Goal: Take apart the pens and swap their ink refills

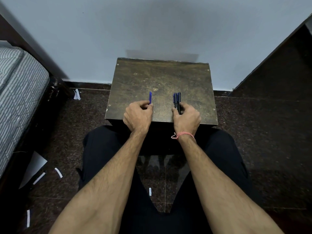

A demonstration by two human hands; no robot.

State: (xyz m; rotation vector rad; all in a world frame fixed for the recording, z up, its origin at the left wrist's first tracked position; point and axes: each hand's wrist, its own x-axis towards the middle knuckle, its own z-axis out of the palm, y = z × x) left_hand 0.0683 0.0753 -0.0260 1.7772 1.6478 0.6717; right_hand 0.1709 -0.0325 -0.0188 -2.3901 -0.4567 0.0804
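A small worn brown table (162,78) stands against the wall in front of me. My left hand (137,115) is closed on a blue pen (150,97), whose upper end sticks out past my fingers and points away from me. My right hand (185,118) grips two dark pens (177,100) side by side, one with a blue cap and one black, their caps pointing toward the wall. The lower ends of all the pens are hidden inside my fists. Both hands rest near the table's front edge.
A bed with a striped mattress (18,92) stands at the left. A dark cabinet (278,65) stands at the right. Paper scraps (58,172) lie on the dark stone floor (253,132). My legs in black trousers (104,157) are under the table's front.
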